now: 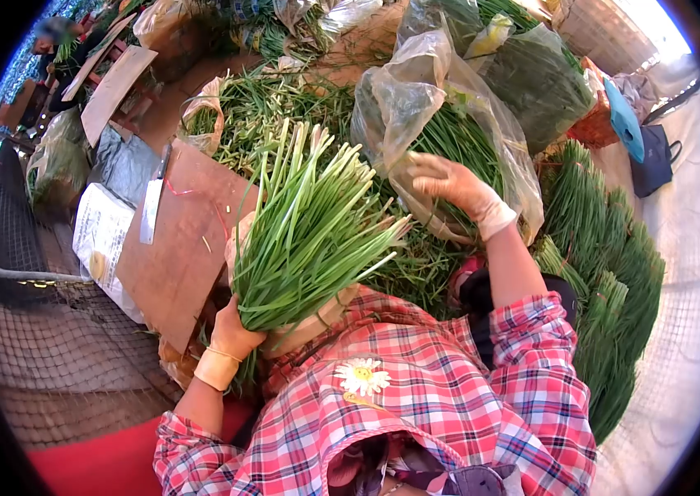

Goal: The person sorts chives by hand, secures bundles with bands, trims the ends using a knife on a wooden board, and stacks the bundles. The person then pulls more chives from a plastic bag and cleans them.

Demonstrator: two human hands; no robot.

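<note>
A thick bunch of green chives [309,240] stands in front of my body, pale cut ends fanning upward and to the right. My left hand [236,332], in a thin glove, is closed round the lower left side of the bunch; its fingers are partly hidden behind the leaves. My right hand [453,192], also gloved, is raised to the right of the bunch with fingers stretched out and slightly blurred. Nothing shows in it. Behind it is a clear plastic bag [404,103] with more chives [461,140] inside; whether the hand touches the bag I cannot tell.
To the left, a knife [152,207] lies on a brown board [180,240]. Loose chives and trimmings [284,103] cover the ground ahead. Several chive bundles [606,281] are stacked at the right by a white sheet [689,248]. Another person [65,62] is at the far left.
</note>
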